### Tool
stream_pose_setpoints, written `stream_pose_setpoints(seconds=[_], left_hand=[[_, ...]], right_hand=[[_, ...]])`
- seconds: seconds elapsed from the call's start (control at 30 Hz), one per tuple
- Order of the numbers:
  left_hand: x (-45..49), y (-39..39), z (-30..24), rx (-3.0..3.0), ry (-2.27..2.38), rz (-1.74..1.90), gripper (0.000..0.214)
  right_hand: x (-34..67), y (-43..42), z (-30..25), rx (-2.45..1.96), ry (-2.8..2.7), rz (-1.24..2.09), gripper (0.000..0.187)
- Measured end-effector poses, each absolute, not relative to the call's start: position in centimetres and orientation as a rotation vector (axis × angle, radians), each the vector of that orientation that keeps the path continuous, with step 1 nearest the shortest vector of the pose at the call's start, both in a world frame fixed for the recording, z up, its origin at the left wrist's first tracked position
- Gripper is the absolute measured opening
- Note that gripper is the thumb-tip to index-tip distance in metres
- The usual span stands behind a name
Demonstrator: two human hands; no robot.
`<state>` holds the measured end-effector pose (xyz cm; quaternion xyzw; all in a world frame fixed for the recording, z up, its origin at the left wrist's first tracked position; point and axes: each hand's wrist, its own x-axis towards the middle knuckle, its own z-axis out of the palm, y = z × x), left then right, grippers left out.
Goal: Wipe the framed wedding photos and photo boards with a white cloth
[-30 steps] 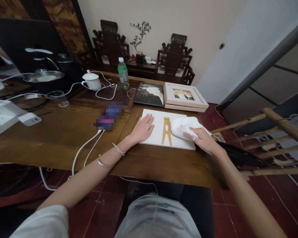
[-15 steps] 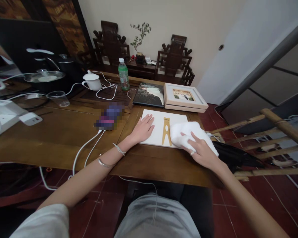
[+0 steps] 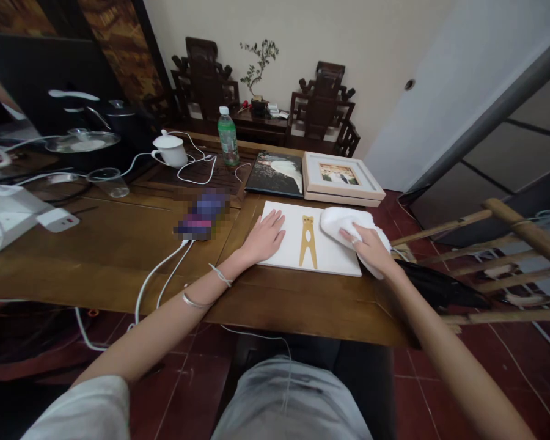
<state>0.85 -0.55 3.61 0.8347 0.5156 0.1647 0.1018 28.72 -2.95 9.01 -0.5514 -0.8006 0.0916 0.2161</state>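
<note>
A flat white board point(image 3: 286, 250) lies near the front edge of the wooden table, with a gold two-legged shape point(image 3: 308, 241) on its face. My left hand point(image 3: 266, 237) rests flat on the board's left side, fingers stretched out and holding nothing. In my right hand point(image 3: 370, 244) is a bunched white cloth point(image 3: 343, 219), pressed on the board's right side and hanging past its edge. The cloth hides the board's upper right corner.
Behind the board lie a dark photo panel point(image 3: 275, 175) and a white-framed photo point(image 3: 366, 178). A green-labelled bottle point(image 3: 228, 139), a lidded white cup point(image 3: 170, 150), a plastic cup point(image 3: 109, 182) and white cables stand farther left. A wooden rack point(image 3: 516, 238) is at right.
My right hand has moved the cloth away from me and slightly right, uncovering the board's lower right corner. My left hand has stayed in place.
</note>
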Motion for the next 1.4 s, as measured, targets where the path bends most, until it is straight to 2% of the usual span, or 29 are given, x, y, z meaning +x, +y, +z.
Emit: stream_pose_setpoints(seconds=[0.17,0.27,0.43,0.7,0.9,1.2,1.3,1.4], left_hand=[[0.7,-0.5,3.4,2.467,1.513,0.509,0.049],[0.7,-0.4,3.4,2.461,1.508,0.515,0.049],[0.8,-0.5,3.5,2.447,1.525,0.511,0.048],[0.8,-0.6,3.7,2.454,1.527,0.494,0.048],[0.7,0.3,3.1,2.456,1.514,0.528,0.047],[0.3,1.0,2.7,2.455,1.468,0.539,0.050],[0.3,0.7,2.9,2.447,1.474,0.567,0.049],[0.5,0.4,3.0,2.436,1.495,0.588,0.047]], right_hand=[[24.6,0.5,8.2,-1.722,-2.018,0.177,0.032],[22.8,-0.1,7.9,-1.570,-2.204,0.197,0.030],[22.2,-5.4,7.7,-1.198,-2.596,0.211,0.028],[22.9,-12.6,9.3,-0.976,-2.826,0.314,0.030],[22.9,-9.7,10.0,-1.129,-2.739,0.353,0.021],[21.0,-0.1,9.9,-1.314,-2.603,0.250,0.029],[20.3,0.5,9.1,-1.337,-2.662,0.144,0.029],[20.0,-1.3,8.5,-1.295,-2.766,0.061,0.040]])
